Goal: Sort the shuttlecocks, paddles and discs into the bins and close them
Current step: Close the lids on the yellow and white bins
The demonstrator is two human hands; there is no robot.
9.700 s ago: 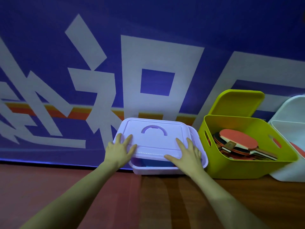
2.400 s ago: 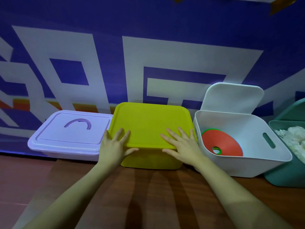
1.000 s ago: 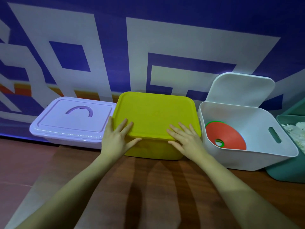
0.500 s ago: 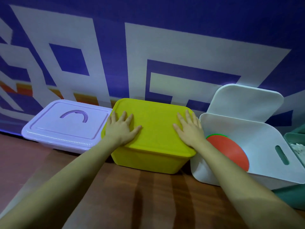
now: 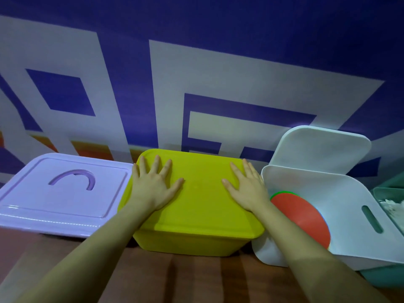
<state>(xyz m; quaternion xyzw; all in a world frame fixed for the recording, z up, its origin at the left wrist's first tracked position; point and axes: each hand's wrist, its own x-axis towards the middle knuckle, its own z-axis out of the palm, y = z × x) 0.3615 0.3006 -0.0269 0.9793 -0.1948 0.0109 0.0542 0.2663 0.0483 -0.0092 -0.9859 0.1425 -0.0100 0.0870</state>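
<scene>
Behind the bins hangs a blue banner [image 5: 131, 51] with pale lettering. Both palms lie flat on the yellow lid [image 5: 201, 193], my left hand [image 5: 153, 189] and right hand [image 5: 247, 191] with fingers straight and spread, pressing so it seats evenly on its bin. Beside it, the purple bin [image 5: 63, 193] is lidded; the white bin [image 5: 341, 215] stands open, discs [image 5: 303, 217] inside, its lid [image 5: 321, 149] propped behind, to close next, I judge.

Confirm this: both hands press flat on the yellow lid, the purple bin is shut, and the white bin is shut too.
Wrong on the white bin: the head view shows its lid up. Left hand and right hand do press flat on the yellow lid, and the purple bin is shut.
</scene>
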